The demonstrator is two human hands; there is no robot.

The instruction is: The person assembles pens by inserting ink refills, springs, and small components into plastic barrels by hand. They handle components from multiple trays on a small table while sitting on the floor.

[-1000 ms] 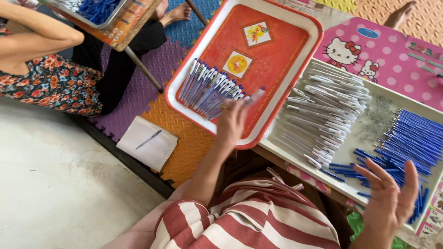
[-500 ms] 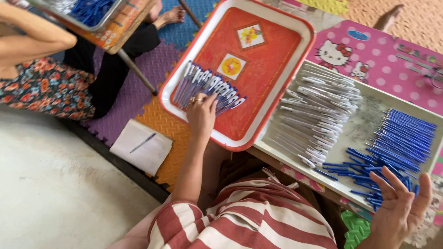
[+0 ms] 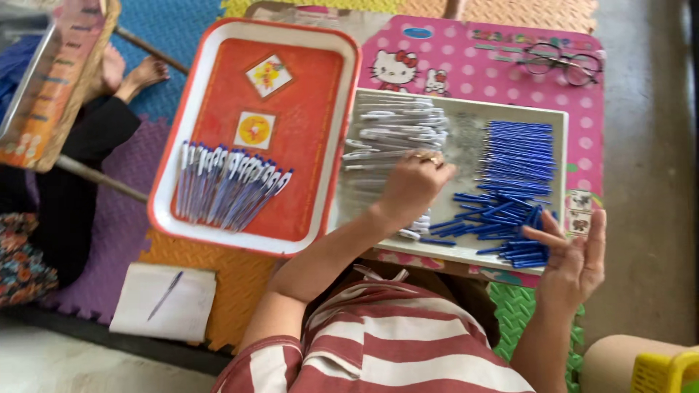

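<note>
My left hand (image 3: 411, 185) reaches into a shallow metal tray (image 3: 466, 108), fingers curled down onto a heap of white pen parts (image 3: 397, 124); whether it grips one is hidden. A ring shows on one finger. My right hand (image 3: 575, 262) hovers at the tray's near right corner, palm up, fingers spread, holding nothing, beside a pile of blue pen parts (image 3: 520, 156). To the left, a red tray (image 3: 164, 218) carries a row of assembled blue-and-white pens (image 3: 226, 185).
The trays rest on a low pink table (image 3: 451, 62) with eyeglasses (image 3: 561, 64) at its far right. A notepad with a pen (image 3: 164, 302) lies on foam floor mats (image 3: 167, 29). Another person sits at left, foot (image 3: 142, 73) showing. A yellow basket (image 3: 666, 371) is at bottom right.
My left hand has left the row of pens on the red tray and moved right onto the white parts in the metal tray. My right hand stays open near the blue parts.
</note>
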